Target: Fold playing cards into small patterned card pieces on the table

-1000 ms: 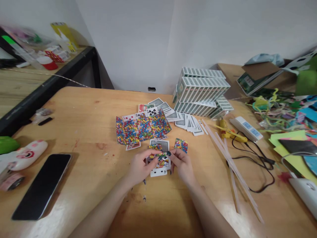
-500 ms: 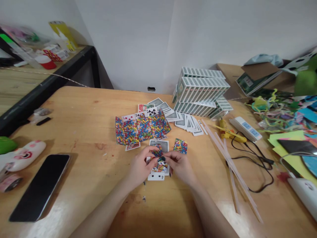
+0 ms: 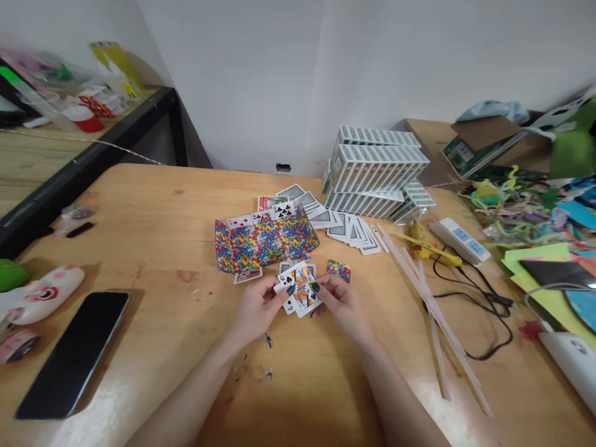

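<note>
Between my two hands are a queen of spades playing card [image 3: 300,300] and another card [image 3: 288,307] showing a 4 that sticks out behind it. My left hand [image 3: 259,306] pinches their left side with the thumb on the face. At the right edge, my right hand [image 3: 339,302] grips the queen, its thumb on top. A face-down card [image 3: 311,269] lies partly hidden beyond them. Past that stands a folded screen [image 3: 265,242] of joined panels with a colourful pattern, with several playing cards behind it. A small patterned piece [image 3: 339,269] lies beside my right hand.
Face-down cards [image 3: 342,225] are fanned out near stacked card boxes [image 3: 379,167]. To the right lie clear glue sticks [image 3: 433,310], a yellow glue gun [image 3: 426,245] and a power strip [image 3: 460,239]. A phone [image 3: 72,354] lies at left; small scraps [image 3: 269,372] are in front.
The queen and the 4 have been lifted and tilted from the face-down card. The small patterned piece that was at my fingertips no longer shows there. My hands have moved slightly apart.
</note>
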A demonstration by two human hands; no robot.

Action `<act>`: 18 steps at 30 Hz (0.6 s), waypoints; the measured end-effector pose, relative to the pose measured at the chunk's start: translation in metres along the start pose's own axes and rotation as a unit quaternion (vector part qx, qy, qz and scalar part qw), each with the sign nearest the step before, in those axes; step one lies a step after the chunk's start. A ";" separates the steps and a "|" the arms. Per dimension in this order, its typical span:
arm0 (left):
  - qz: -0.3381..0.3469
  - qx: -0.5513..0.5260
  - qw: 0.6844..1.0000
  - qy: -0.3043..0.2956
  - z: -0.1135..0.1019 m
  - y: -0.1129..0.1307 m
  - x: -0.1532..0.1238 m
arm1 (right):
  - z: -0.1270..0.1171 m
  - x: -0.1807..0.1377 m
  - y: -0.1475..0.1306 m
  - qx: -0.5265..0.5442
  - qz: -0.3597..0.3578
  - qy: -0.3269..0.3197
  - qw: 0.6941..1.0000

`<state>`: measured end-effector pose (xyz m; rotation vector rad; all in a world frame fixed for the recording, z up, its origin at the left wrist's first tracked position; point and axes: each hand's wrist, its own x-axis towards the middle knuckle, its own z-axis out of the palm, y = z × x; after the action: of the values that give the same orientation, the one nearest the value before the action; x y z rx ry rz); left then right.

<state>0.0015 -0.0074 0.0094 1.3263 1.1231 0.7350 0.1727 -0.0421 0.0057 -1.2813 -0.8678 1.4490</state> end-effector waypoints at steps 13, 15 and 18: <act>-0.020 -0.020 1.000 0.012 0.000 -0.008 0.005 | -0.001 -0.003 0.000 -0.045 -0.007 -0.073 0.996; -0.025 -0.045 0.999 -0.002 -0.002 -0.006 0.005 | -0.001 -0.002 0.002 -0.051 -0.012 -0.060 0.997; -0.031 -0.083 0.996 -0.029 -0.004 -0.002 0.005 | -0.004 0.001 0.007 -0.068 -0.030 -0.034 0.997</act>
<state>-0.0007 -0.0017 0.0069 1.1619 1.0292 0.7231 0.1753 -0.0434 -0.0019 -1.3018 -1.0570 1.4124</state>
